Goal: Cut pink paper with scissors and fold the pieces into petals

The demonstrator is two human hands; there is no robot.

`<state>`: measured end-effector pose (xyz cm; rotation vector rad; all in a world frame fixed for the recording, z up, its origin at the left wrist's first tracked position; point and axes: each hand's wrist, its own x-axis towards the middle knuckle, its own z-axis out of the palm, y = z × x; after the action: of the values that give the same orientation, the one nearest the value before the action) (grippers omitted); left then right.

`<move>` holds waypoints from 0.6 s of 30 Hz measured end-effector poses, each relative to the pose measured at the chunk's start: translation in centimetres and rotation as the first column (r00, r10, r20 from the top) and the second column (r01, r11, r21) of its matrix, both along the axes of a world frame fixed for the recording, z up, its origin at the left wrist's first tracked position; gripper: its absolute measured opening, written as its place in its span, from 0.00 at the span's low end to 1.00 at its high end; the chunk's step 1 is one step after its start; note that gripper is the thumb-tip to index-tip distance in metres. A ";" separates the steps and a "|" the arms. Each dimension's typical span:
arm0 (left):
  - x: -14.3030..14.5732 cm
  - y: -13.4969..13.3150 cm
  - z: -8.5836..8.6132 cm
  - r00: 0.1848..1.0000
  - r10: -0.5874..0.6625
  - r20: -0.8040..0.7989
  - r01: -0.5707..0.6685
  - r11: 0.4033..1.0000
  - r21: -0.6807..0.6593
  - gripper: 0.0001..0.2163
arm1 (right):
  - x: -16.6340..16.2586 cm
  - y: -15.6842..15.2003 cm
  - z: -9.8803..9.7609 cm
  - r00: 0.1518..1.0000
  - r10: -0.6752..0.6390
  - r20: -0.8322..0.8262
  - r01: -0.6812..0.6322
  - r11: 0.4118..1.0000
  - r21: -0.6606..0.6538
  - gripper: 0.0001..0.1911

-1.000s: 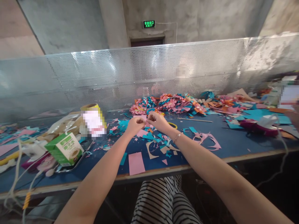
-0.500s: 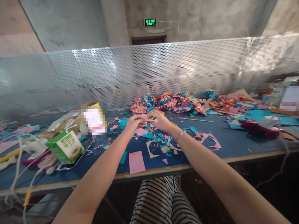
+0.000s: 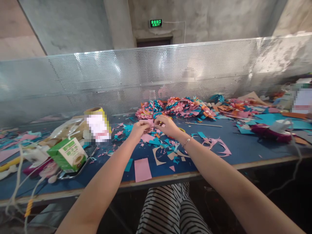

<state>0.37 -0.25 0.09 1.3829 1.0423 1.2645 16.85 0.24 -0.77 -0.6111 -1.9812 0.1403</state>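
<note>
My left hand and my right hand meet over the middle of the blue table, both pinched on a small pink paper piece held between them. A thin bracelet circles my right wrist. Below my hands lie pink and teal paper scraps. Behind them sits a heap of pink, teal and orange paper flowers.
A pink paper rectangle lies near the front edge. At the left stand a green carton on a tray and a yellow roll. Paper sheets and a dark red object fill the right. A perforated metal screen backs the table.
My hands have stayed together over the same spot, with small finger movements on the pink piece. Nothing else on the table has moved.
</note>
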 end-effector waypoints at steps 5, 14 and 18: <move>0.2 -0.1 0.1 0.995 0.017 -0.102 -0.011 0.998 0.067 0.08 | -0.1 0.1 -0.1 1.000 -0.009 -0.027 0.008 1.000 -0.029 0.04; 0.2 0.2 0.0 1.000 0.018 -0.025 -0.015 0.994 0.105 0.09 | -0.9 0.8 -0.5 0.984 0.014 -0.177 -0.039 0.990 -0.138 0.04; 0.1 0.2 -0.1 0.999 -0.020 0.033 0.017 0.994 0.109 0.11 | -1.1 1.3 -1.1 0.970 -0.006 -0.243 -0.065 0.957 -0.283 0.04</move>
<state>0.51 -0.01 0.04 1.4448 0.9477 1.3428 15.72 1.56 -1.82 -0.7151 -1.7454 0.5081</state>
